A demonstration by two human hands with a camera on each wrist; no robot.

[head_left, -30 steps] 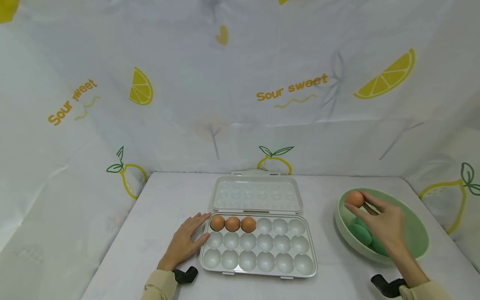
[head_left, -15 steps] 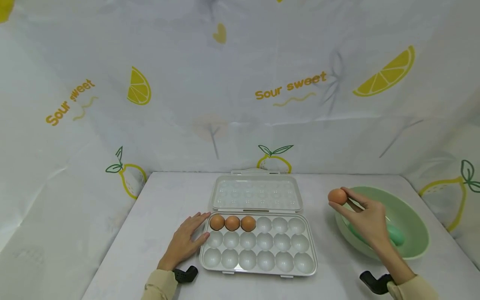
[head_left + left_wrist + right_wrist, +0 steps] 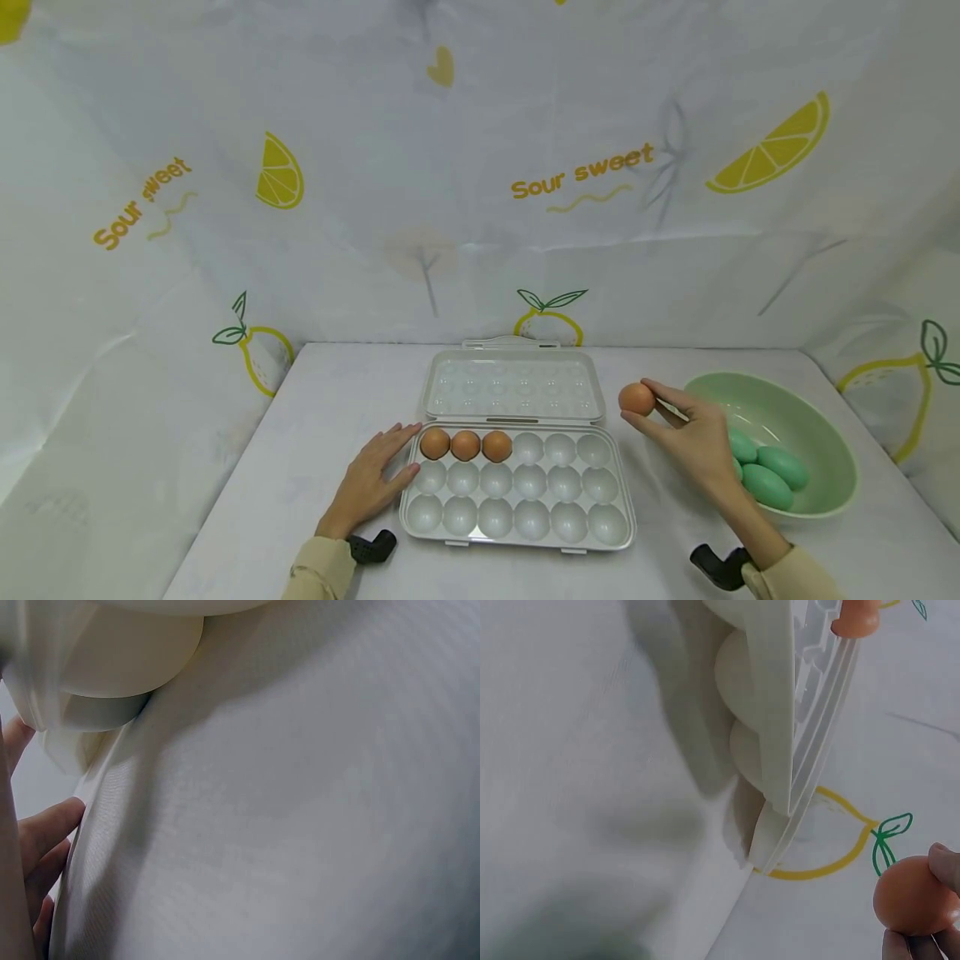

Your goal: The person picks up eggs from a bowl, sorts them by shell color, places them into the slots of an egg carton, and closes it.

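Note:
An open white egg tray [image 3: 517, 533] lies in the middle of the table, its lid [image 3: 514, 387] folded back. Three brown eggs [image 3: 465, 446] fill the left cells of its far row. My right hand [image 3: 693, 437] pinches a fourth brown egg [image 3: 637, 399] in the air, just right of the tray's far right corner; that egg [image 3: 916, 896] shows in the right wrist view beside the tray's edge [image 3: 780, 742]. My left hand [image 3: 371, 483] lies flat on the table, fingers straight, touching the tray's left edge [image 3: 90, 690].
A pale green bowl [image 3: 810, 425] stands at the right of the table and holds three green eggs [image 3: 768, 483]. A lemon-print cloth covers the table [image 3: 315, 417] and rises as walls behind and at both sides.
My right hand has carried the brown egg leftward out of the green bowl to just beside the tray's far right corner. The left hand has stayed in place.

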